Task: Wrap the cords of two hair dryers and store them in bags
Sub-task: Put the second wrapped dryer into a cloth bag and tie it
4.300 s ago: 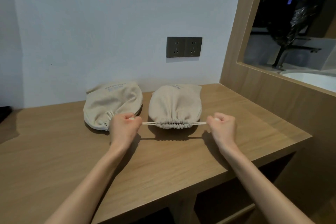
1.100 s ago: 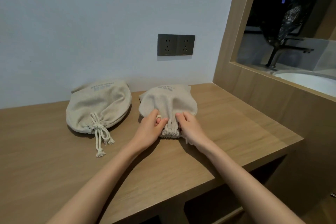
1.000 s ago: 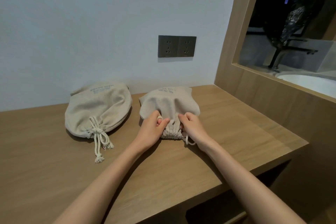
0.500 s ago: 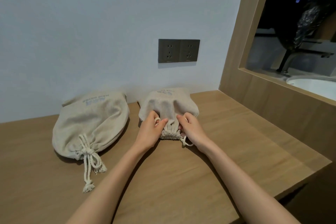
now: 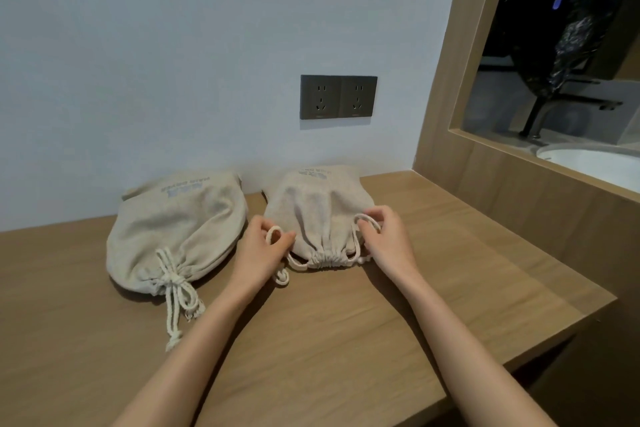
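Left hand (image 5: 258, 250), right hand (image 5: 389, 241) flank right bag (image 5: 318, 211)

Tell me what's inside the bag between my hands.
Its contents are hidden: the bag bulges, but its mouth is gathered shut. Only cloth shows, with the left hand and right hand each pinching a loop of the drawstring.
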A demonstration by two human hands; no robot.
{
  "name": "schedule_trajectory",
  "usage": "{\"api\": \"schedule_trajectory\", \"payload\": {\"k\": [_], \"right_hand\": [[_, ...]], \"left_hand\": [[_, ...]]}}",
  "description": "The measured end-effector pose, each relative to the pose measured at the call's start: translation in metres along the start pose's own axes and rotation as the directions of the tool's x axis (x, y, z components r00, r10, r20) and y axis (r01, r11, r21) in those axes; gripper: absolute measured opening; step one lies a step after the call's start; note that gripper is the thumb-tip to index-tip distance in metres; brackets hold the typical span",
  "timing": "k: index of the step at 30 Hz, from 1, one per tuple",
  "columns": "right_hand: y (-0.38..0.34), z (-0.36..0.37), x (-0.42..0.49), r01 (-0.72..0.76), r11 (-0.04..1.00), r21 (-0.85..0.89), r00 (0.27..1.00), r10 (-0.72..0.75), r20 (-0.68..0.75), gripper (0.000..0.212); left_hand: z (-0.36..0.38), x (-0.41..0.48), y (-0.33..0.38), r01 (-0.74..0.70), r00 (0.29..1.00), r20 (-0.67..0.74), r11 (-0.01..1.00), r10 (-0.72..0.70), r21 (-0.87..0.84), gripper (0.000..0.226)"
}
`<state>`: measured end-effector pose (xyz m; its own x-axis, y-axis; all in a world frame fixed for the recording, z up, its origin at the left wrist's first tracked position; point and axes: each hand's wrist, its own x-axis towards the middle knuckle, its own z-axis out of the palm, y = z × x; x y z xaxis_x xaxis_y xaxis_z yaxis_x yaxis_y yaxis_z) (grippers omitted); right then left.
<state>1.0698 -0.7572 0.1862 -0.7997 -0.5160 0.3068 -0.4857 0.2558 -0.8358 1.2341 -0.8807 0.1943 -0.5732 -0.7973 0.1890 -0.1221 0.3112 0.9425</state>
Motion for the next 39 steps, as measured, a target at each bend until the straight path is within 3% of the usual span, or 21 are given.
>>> {"api": "schedule_trajectory", "payload": {"k": [2,5,7,10,12,15,20,24,27,30,33,36,39], "right_hand": [[0.003,-0.006,-0.003,0.07,0.974,-0.214,0.991,-0.092,-0.097,0.024],[-0.002,-0.011,-0.012,0.159,0.911,-0.38,0.941,-0.256,-0.221,0.022],[-0.006,-0.013,-0.017,0.237,0.886,-0.398,0.92,-0.337,-0.202,0.006],[-0.006,-0.016,-0.024,0.313,0.835,-0.452,0.915,-0.393,-0.093,0.036],[-0.003,-0.018,-0.027,0.284,0.812,-0.51,0.942,-0.336,-0.01,0.058],[0.0,-0.017,-0.028,0.184,0.819,-0.543,0.981,-0.191,0.045,0.068],[-0.005,-0.017,-0.028,0.023,0.921,-0.389,0.999,-0.003,0.05,0.057],[-0.01,-0.019,-0.031,-0.035,0.958,-0.286,0.997,0.054,0.056,0.032],[-0.01,-0.021,-0.031,-0.101,0.99,-0.094,0.989,0.11,0.099,0.024],[-0.012,-0.02,-0.03,-0.112,0.992,0.054,0.987,0.105,0.117,0.023],[-0.021,-0.022,-0.031,-0.112,0.964,0.24,0.99,0.089,0.105,0.02],[-0.03,-0.025,-0.031,-0.242,0.82,0.518,0.969,0.173,0.179,0.022],[-0.038,-0.029,-0.027,-0.274,0.726,0.631,0.962,0.195,0.193,0.018]], "left_hand": [[-0.003,-0.004,-0.001,-0.085,0.986,-0.126,0.985,0.105,0.152,0.028],[-0.005,-0.009,0.002,-0.213,0.92,-0.208,0.869,0.332,0.448,0.03],[-0.004,-0.013,0.01,-0.266,0.896,-0.174,0.806,0.409,0.529,0.028],[-0.003,-0.019,0.02,-0.387,0.85,-0.084,0.725,0.52,0.57,0.043],[-0.002,-0.023,0.022,-0.384,0.877,-0.009,0.712,0.48,0.588,0.058],[0.002,-0.026,0.02,-0.305,0.94,0.082,0.703,0.332,0.643,0.073],[-0.001,-0.02,0.015,-0.089,0.988,0.155,0.79,-0.008,0.607,0.071],[-0.011,-0.009,0.012,0.068,0.963,0.176,0.817,-0.203,0.573,0.07],[-0.012,-0.002,0.007,0.184,0.926,0.2,0.844,-0.321,0.504,0.051],[-0.009,-0.001,0.007,0.225,0.906,0.251,0.889,-0.342,0.398,0.045],[-0.009,-0.004,0.011,0.258,0.923,0.252,0.953,-0.292,0.158,0.025],[-0.012,0.001,0.009,0.257,0.933,0.26,0.966,-0.248,-0.002,0.017],[-0.016,0.002,0.012,0.319,0.913,0.292,0.945,-0.284,-0.078,0.016]]}}
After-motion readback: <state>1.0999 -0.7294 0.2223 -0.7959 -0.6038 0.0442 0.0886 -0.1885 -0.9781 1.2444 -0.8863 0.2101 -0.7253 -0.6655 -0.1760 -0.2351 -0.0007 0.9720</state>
